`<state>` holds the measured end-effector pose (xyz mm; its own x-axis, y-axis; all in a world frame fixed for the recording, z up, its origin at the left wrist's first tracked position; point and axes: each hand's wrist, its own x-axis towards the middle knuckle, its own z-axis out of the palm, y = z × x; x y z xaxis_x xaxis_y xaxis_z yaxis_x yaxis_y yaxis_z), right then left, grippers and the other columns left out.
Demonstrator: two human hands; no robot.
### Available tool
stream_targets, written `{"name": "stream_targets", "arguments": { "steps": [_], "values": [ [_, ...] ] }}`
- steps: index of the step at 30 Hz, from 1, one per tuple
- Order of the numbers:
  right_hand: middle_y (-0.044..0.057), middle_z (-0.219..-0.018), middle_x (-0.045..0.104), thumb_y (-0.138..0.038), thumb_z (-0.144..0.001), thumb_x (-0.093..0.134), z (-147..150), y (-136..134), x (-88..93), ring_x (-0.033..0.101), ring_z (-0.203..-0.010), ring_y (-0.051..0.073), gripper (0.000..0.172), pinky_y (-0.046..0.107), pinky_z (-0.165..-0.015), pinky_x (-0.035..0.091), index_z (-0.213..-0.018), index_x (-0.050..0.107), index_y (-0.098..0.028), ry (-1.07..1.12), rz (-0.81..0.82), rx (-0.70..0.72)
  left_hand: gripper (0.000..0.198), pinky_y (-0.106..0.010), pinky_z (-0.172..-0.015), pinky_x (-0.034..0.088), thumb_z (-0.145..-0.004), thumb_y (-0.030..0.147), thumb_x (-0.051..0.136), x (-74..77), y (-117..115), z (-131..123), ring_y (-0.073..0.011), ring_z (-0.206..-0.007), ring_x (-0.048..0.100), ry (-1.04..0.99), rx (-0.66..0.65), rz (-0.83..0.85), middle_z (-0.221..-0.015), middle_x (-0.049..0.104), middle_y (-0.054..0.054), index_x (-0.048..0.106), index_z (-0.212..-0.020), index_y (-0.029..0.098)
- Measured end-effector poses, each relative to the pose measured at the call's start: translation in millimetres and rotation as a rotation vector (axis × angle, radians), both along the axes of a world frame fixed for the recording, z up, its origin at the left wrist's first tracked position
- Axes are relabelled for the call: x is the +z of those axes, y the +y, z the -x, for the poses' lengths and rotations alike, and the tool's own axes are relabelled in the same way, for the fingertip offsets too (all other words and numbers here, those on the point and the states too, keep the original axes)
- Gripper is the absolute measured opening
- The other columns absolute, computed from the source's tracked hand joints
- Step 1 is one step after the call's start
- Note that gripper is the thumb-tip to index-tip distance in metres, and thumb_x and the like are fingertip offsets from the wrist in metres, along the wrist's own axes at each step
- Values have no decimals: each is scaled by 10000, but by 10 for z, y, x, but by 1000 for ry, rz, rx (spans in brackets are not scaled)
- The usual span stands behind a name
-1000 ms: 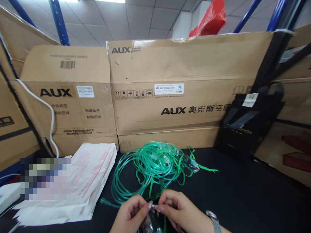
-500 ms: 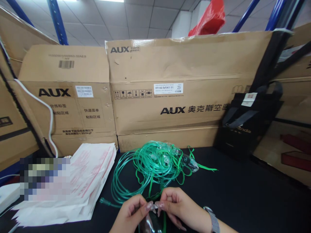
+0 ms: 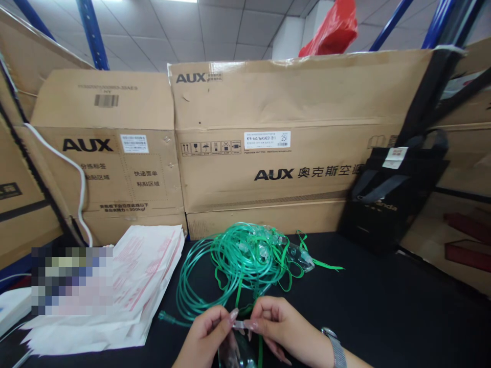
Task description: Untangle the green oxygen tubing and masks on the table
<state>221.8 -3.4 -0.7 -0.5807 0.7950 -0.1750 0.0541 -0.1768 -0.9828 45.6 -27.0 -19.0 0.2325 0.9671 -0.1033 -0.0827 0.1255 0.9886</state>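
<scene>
1. Your left hand (image 3: 209,332) pinches a small white strip (image 3: 239,324) between closed fingertips.
2. Your right hand (image 3: 276,323) pinches its other end, fingertips closed.
3. From the strip, a clear mask (image 3: 233,351) is at 6 o'clock, green tubing (image 3: 228,266) at 12.

Btm ctr of frame: I can't see all of the clear mask (image 3: 232,353); btm edge cuts it off & L hand (image 3: 210,332) covers part. White strip (image 3: 239,324): ends hidden in the fingertips of L hand & R hand (image 3: 276,327). L wrist's out of frame; watch (image 3: 337,350) clipped at btm. Lower L: pixel patch (image 3: 71,281) hides whatever's under it, can't ID; white box (image 3: 13,309) cut by L edge. Upper R of ctr: red bag (image 3: 333,28) runs off top. Black bag (image 3: 387,220), R side, blocks the end of the big box's (image 3: 307,102) print. Label (image 3: 267,140) fine print's too tiny for me.
</scene>
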Motion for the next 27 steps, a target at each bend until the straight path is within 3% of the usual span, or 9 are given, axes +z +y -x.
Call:
{"name": "stream_targets", "arguments": {
  "steps": [7,21,27],
  "values": [
    [-106,-298,418,-522,-665,621,-60,82,55,307,-224,28,397,130,-245,179,-656,499,-145,13,-50,-90,473,-206,-433,318,-632,611,577,-25,-4,-8,-99,-405,461,18,33,9,-438,544,31,606,-642,139],
    [-114,-303,379,-491,-692,614,-71,93,113,264,-233,13,381,139,-275,151,-610,489,-140,31,-33,-122,473,-200,-420,336,-650,604,567,-7,13,-3,-94,-391,487,-71,-14,70,-425,553,25,598,-626,132],
    [-114,-294,384,-483,-687,620,-81,115,74,275,-227,18,367,142,-275,150,-623,492,-144,29,-25,-131,432,-188,-428,287,-637,566,610,-58,49,-18,-70,-406,433,-38,-27,-27,-456,521,47,573,-668,137]
  ]
}}
